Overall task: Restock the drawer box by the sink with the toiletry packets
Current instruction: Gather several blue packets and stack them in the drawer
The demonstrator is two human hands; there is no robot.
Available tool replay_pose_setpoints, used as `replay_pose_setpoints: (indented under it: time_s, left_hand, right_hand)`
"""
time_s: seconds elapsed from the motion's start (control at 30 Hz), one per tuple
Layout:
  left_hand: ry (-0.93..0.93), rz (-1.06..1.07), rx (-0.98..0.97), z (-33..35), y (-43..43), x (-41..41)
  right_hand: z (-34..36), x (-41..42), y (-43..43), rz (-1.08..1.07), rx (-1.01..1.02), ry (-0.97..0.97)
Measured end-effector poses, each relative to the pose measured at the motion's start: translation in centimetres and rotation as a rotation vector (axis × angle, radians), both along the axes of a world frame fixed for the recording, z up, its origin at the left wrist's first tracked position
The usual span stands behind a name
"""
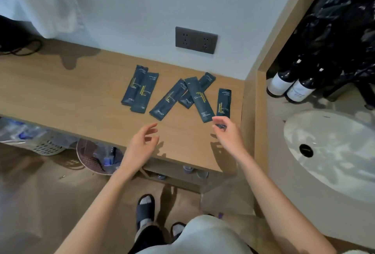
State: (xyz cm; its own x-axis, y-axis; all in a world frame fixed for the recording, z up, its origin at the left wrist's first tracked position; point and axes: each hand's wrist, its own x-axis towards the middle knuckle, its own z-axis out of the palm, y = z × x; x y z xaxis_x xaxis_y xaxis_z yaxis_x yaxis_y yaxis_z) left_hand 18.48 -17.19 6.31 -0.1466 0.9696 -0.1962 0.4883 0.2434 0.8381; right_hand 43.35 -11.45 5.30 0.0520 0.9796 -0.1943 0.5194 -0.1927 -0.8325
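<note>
A: Where do the packets lie?
B: Six dark packets on the wooden counter, just beyond both hands — two overlapping ahead of the left hand, four nearer the right hand.

A: State of the hands?
B: Left — fingers loosely spread, empty. Right — fingertips at the near end of the rightmost packet; grip cannot be told. Sink lies right of the right hand.

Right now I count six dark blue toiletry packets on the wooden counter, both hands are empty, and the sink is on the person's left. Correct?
Not quite. The head view shows the sink on the person's right, not left. The rest holds: six dark blue toiletry packets lie on the wooden counter, and the left hand and right hand hold nothing.
</note>
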Motion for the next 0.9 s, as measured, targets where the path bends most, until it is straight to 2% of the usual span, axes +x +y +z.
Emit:
replay_pose_setpoints:
  time_s: [0.1, 0.3, 0.47, 0.6, 0.67, 0.83, 0.9]
  left_hand:
    - [-0.002, -0.031, -0.069, -2.1, 4.9, -2.3]
    - [0.069, -0.156, -0.088, -4.0, 13.0, -4.8]
    - [0.140, -0.251, -0.158, -6.7, 17.7, -5.2]
    - [0.161, -0.276, -0.245, -9.0, 20.2, -4.8]
    - [0.163, -0.254, -0.233, -9.8, 20.7, -4.4]
    - [0.303, -0.254, -0.203, -11.0, 21.6, -3.8]
    - [0.308, -0.249, -0.215, -11.0, 21.8, -3.8]
  right_hand:
    - [-1.9, -1.6, 3.0, -0.100, -0.056, -0.004]
    - [-4.3, -4.7, 8.1, -0.214, -0.152, -0.063]
    - [-6.2, -6.2, 11.0, -0.252, -0.200, -0.175]
    - [-8.1, -6.6, 12.1, -0.270, -0.257, -0.256]
    - [-8.8, -6.7, 12.5, -0.278, -0.252, -0.306]
    - [-9.6, -6.8, 13.8, -0.291, -0.196, -0.465]
    - [-9.7, -6.6, 14.2, -0.293, -0.230, -0.463]
